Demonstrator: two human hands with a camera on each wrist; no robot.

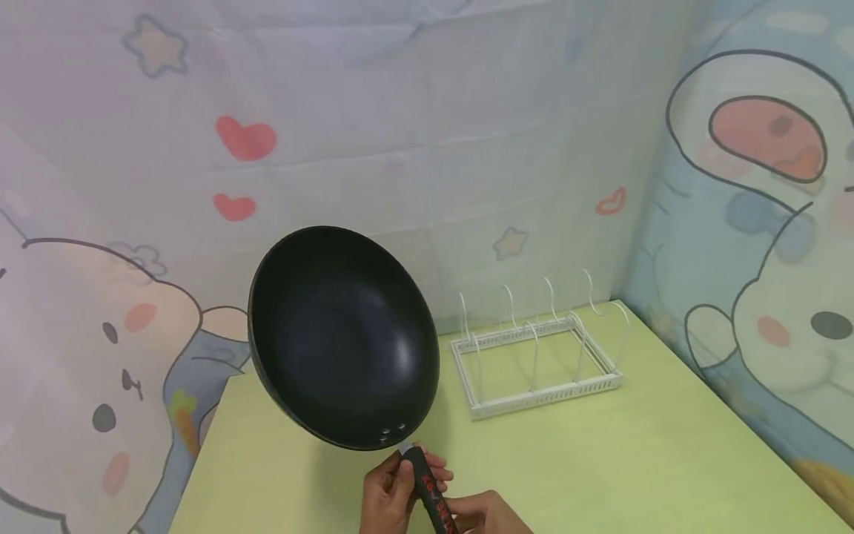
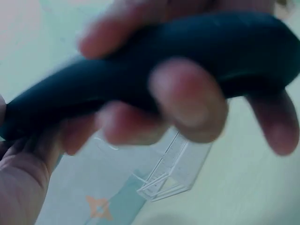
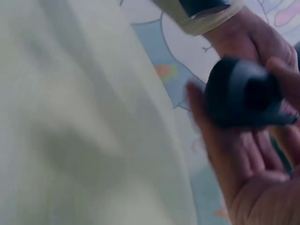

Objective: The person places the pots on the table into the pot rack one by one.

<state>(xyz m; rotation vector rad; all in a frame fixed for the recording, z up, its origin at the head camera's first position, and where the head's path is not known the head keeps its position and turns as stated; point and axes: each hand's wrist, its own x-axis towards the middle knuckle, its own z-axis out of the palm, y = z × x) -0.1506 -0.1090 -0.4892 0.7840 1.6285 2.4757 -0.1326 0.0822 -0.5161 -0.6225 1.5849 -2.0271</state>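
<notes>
Above the pale yellow-green tabletop (image 1: 567, 460), we hold a deep, round black pan (image 1: 343, 334), our left hand (image 1: 389, 493) and right hand (image 1: 490, 513) both gripping its black, red-lettered handle (image 1: 429, 486). It looks rigid and front-heavy; holding near the bowl should steady it.

Can make out only red characters (image 1: 443, 512) on the black handle (image 1: 429, 488), set at 5 o'clock from the black pan (image 1: 343, 337) in the head view, running from 11 toward 5 o'clock, too small and blurred to read as words or numbers.
</notes>
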